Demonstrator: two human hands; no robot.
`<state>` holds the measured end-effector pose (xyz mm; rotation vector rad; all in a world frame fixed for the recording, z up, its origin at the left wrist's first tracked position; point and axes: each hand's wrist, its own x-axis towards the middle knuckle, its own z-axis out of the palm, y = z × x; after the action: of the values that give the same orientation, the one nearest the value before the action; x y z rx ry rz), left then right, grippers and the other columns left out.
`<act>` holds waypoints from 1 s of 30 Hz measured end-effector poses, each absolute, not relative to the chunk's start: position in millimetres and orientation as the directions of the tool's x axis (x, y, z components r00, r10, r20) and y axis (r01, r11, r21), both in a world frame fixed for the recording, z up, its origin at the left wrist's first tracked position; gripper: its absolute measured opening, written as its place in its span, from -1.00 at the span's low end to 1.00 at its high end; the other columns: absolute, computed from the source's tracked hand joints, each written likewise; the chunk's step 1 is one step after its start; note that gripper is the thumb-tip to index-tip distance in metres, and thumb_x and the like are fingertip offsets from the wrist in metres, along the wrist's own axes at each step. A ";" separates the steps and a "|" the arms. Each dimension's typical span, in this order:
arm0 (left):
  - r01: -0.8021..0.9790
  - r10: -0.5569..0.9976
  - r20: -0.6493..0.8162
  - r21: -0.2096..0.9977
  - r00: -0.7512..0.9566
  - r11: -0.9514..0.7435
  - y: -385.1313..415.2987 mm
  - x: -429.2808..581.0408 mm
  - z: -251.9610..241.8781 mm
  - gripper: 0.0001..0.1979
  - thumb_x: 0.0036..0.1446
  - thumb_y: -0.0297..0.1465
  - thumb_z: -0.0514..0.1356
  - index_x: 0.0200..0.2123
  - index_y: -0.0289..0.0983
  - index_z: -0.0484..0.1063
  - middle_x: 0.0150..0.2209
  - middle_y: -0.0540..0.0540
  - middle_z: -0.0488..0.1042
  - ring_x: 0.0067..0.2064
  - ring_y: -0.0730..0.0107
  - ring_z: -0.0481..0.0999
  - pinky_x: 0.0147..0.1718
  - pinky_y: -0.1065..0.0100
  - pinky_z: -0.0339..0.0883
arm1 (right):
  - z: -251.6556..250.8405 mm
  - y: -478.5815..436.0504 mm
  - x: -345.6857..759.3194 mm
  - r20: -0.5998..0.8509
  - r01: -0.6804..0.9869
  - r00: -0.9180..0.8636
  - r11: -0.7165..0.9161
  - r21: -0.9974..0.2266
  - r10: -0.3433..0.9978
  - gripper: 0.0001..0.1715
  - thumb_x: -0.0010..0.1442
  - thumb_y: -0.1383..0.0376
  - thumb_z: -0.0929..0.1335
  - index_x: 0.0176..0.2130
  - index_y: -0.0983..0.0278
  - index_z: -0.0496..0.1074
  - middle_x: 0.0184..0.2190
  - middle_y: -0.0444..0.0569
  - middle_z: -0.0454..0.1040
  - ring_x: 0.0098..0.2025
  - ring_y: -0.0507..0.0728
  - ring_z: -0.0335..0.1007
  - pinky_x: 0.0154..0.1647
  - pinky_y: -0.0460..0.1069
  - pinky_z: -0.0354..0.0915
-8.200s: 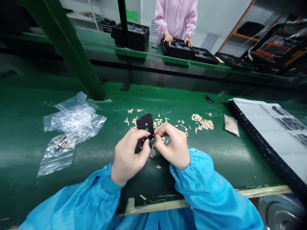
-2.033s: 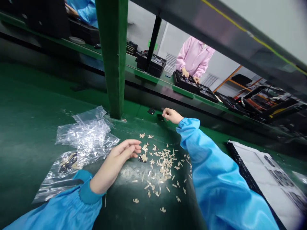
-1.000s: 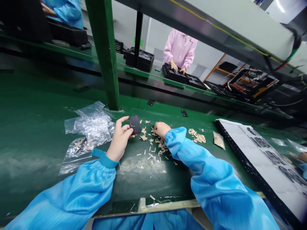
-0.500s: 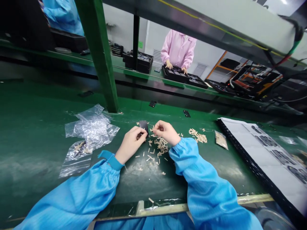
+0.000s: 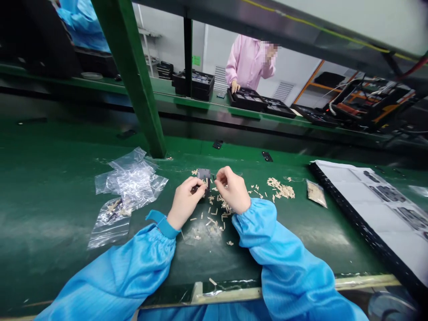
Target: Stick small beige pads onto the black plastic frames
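Note:
My left hand is closed, thumb and forefinger pinched at the edge of a small dark grey plate. Whether the fingers grip the plate or a tiny piece on it, I cannot tell. To its right, my right hand is closed in a pinch, with a thin dark sliver at its fingertips too small to make out. Loose tan strips lie scattered on the green table below and between the hands, some hidden under the right hand. A denser pile of tan strips sits further right.
Clear plastic bags lie at left, one holding small pieces. A filled small bag rests beside a white sheet-lined tray of dark parts. A green post stands behind. Across the bench, a person in pink stands at black trays.
The view has shifted slightly. My right hand has turned a little, and a dark sliver now shows at its fingertips. The person in pink has raised one hand from the trays.

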<state>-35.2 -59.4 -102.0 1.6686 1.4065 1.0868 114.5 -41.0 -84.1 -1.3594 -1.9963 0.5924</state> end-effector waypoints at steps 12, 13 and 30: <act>0.590 0.937 0.349 0.751 0.027 -0.296 -66.4 -29.9 -99.7 -0.88 0.07 -0.49 0.04 -0.44 -0.27 0.36 -0.41 -0.03 0.31 -0.36 0.43 0.33 -0.36 0.39 0.20 | -84.0 -62.0 94.7 0.313 0.722 -0.285 0.417 -0.552 0.906 -0.77 0.15 0.43 0.14 -0.16 0.27 0.18 -0.27 0.01 0.47 -0.25 0.12 0.44 -0.23 -0.02 0.30; 0.597 0.933 0.359 0.743 0.027 -0.303 -66.5 -30.1 -99.7 -0.88 0.07 -0.49 0.05 -0.45 -0.27 0.36 -0.41 -0.03 0.31 -0.36 0.42 0.33 -0.36 0.38 0.20 | -84.4 -61.8 95.1 0.319 0.705 -0.281 0.420 -0.572 0.905 -0.78 0.14 0.43 0.15 -0.16 0.26 0.18 -0.27 0.00 0.47 -0.25 0.11 0.44 -0.23 -0.03 0.31; 0.685 0.898 0.439 0.649 0.020 -0.332 -66.6 -30.1 -100.9 -0.87 0.08 -0.47 0.05 -0.48 -0.27 0.34 -0.43 -0.03 0.29 -0.36 0.41 0.34 -0.36 0.38 0.21 | -89.5 -53.9 96.6 0.375 0.703 -0.158 0.371 -0.607 0.914 -0.89 0.10 0.40 0.18 -0.28 0.25 0.17 -0.38 -0.05 0.43 -0.38 0.06 0.41 -0.34 -0.08 0.30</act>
<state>-30.1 -66.6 -100.9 2.0426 1.6388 1.2078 96.6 -53.9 -89.5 -1.3973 -1.9267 0.3794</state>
